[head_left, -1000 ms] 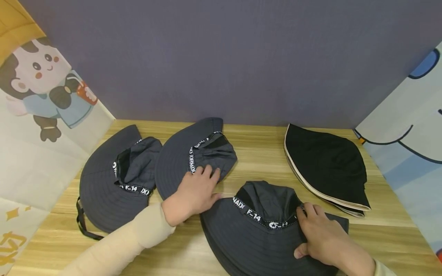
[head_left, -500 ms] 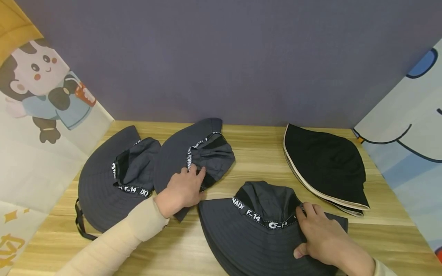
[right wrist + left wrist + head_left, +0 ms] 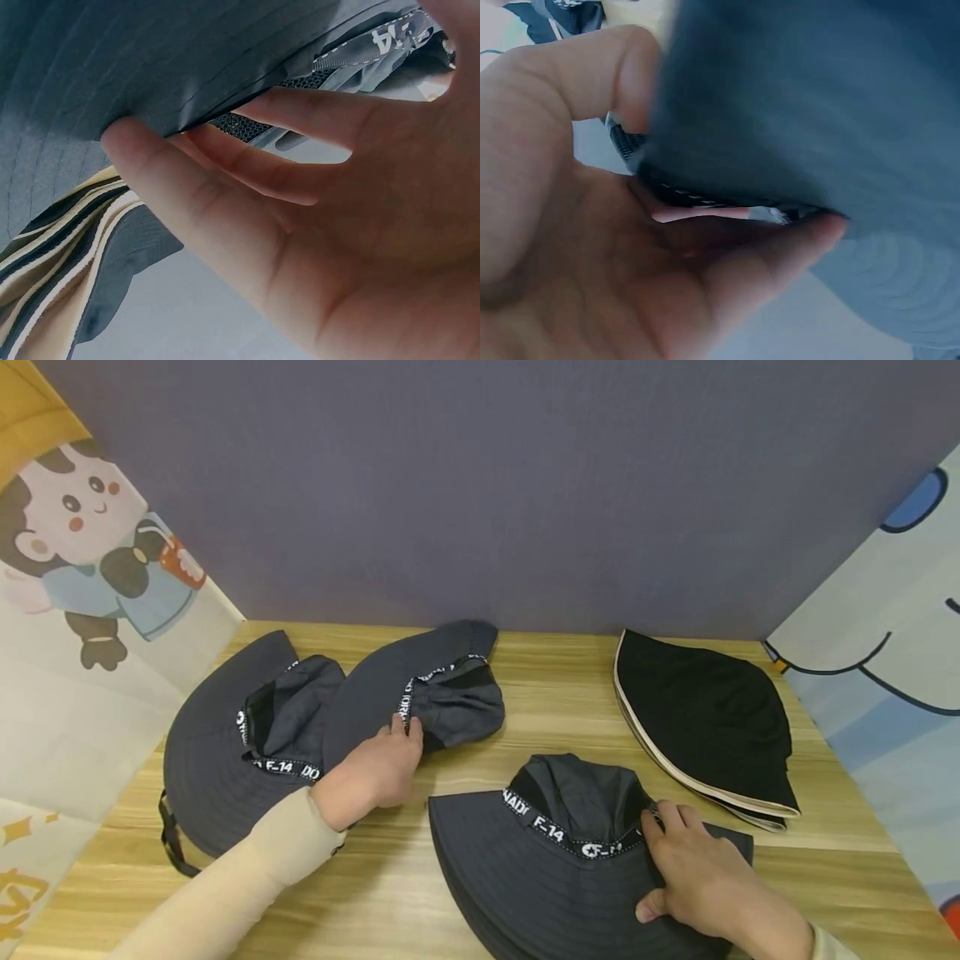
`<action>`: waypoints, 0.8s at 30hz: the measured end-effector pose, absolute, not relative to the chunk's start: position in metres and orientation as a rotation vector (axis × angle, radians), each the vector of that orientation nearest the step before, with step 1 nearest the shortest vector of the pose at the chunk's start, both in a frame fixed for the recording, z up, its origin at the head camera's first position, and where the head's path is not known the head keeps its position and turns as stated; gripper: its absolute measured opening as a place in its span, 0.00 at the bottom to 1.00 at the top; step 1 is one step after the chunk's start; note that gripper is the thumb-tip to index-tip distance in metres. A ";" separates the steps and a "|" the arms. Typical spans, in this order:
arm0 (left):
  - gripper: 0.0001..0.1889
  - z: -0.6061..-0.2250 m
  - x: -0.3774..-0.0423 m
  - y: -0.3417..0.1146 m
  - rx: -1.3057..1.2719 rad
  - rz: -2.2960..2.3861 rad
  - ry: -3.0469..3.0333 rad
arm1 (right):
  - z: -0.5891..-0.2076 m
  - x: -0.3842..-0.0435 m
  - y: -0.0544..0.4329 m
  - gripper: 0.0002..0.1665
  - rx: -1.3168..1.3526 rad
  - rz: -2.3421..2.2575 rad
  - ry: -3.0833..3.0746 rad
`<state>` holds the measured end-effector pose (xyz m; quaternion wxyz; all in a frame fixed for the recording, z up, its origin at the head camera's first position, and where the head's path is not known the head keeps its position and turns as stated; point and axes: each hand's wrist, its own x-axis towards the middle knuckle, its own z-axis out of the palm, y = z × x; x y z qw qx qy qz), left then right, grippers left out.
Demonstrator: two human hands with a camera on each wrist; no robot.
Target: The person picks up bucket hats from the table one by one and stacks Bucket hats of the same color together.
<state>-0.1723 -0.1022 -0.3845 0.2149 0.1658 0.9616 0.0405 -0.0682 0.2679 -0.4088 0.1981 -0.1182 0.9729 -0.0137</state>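
Note:
My left hand [image 3: 378,766] grips the lower side of a dark grey sun hat [image 3: 367,693] at the back middle, its fingertips at the lettered band. In the left wrist view, thumb and fingers lie on either side of the hat's fabric [image 3: 780,112]. The hat's brim overlaps another grey sun hat [image 3: 210,760] on the left, which has a black chin strap. At the front, my right hand [image 3: 693,868] holds a third grey sun hat [image 3: 540,877] marked F-14, thumb on the brim and fingers by the band. The right wrist view shows its brim [image 3: 150,60] between thumb and fingers.
A black bucket hat [image 3: 705,718] with cream edging lies folded at the back right. The wooden tabletop [image 3: 555,685] ends at a grey back panel [image 3: 510,493]. Cartoon-printed panels [image 3: 82,727] stand at both sides.
My left hand has moved left, and the middle hat has turned and shifted so that its brim laps further over the left hat. My right hand stays on the front hat.

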 end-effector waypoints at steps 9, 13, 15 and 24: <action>0.36 -0.392 -0.164 -0.106 0.553 -0.025 2.754 | -0.411 -0.069 0.271 0.73 -0.324 -0.037 2.723; 0.32 -0.391 -0.163 -0.108 0.567 -0.008 2.768 | -0.413 -0.068 0.273 0.74 -0.321 -0.044 2.727; 0.31 -0.391 -0.163 -0.110 0.595 0.014 2.776 | -0.414 -0.069 0.274 0.75 -0.314 -0.043 2.726; 0.36 -0.398 -0.155 -0.116 0.505 0.152 2.757 | -0.426 -0.072 0.278 0.73 -0.284 -0.078 2.677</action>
